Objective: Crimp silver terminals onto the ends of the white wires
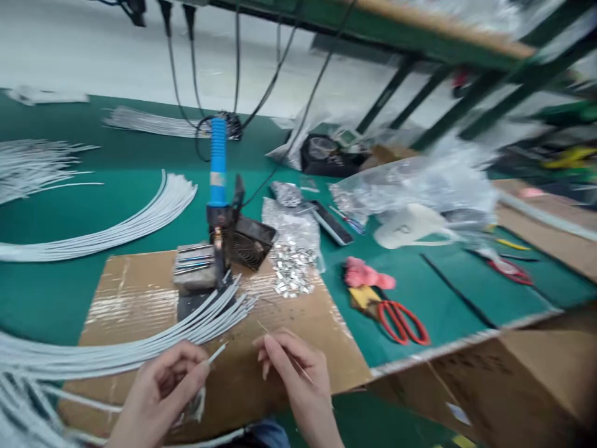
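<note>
Cable [218, 353] and wire [263, 326] held apart

The left hand [170, 387] pinched the cable just behind its tip; the right hand [293, 364] held the thin wire between thumb and fingers. Tip and wire were not touching, so this cable looked unfinished. The iron [217, 158] stood upright, gripped by neither hand. A bundle [135, 359] lay just beyond the left hand, metal pieces [293, 272] heaped loose farther off. How many cables were done, I couldn't tell.
</note>
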### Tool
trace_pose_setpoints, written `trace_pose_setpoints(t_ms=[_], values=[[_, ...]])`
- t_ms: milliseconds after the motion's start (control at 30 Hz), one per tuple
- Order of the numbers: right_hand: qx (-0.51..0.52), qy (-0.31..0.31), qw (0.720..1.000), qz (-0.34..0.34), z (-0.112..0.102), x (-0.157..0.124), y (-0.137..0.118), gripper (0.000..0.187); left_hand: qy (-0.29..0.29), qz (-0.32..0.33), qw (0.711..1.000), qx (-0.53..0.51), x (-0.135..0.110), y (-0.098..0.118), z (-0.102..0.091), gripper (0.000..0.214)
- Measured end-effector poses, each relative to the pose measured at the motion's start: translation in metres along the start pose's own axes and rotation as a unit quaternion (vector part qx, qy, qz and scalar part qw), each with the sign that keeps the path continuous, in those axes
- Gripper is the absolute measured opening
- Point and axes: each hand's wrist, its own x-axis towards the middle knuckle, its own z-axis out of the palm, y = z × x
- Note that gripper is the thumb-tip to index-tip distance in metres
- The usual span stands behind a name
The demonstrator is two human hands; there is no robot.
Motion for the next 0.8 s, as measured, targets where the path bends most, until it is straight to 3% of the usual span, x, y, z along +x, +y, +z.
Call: trace_pose_setpoints(t_ms=[133, 300, 433, 667, 800], values=[[0.049, -0.085, 0.994, 0.037, 0.027, -0.008, -0.004, 0.016, 0.016, -0.029, 0.998, -0.054, -0.005, 0.026, 0.009, 0.051], [0.076, -0.123, 0.988, 0.045, 0.042, -0.006, -0.001, 0.017, -0.011, -0.068, 0.995, -0.069, -0.012, 0.023, 0.004, 0.052], [0.062, -0.134, 0.988, 0.033, 0.037, -0.002, -0.003, 0.01, -0.026, -0.083, 0.995, -0.051, -0.016, 0.022, 0.005, 0.054], [0.038, -0.196, 0.98, 0.014, 0.021, 0.004, -0.018, 0.018, -0.049, -0.059, 0.997, -0.009, -0.016, 0.029, 0.019, 0.053], [0.116, -0.115, 0.986, 0.034, 0.014, 0.009, -0.013, 0.027, -0.041, -0.064, 0.997, -0.024, -0.015, 0.037, 0.024, 0.054]])
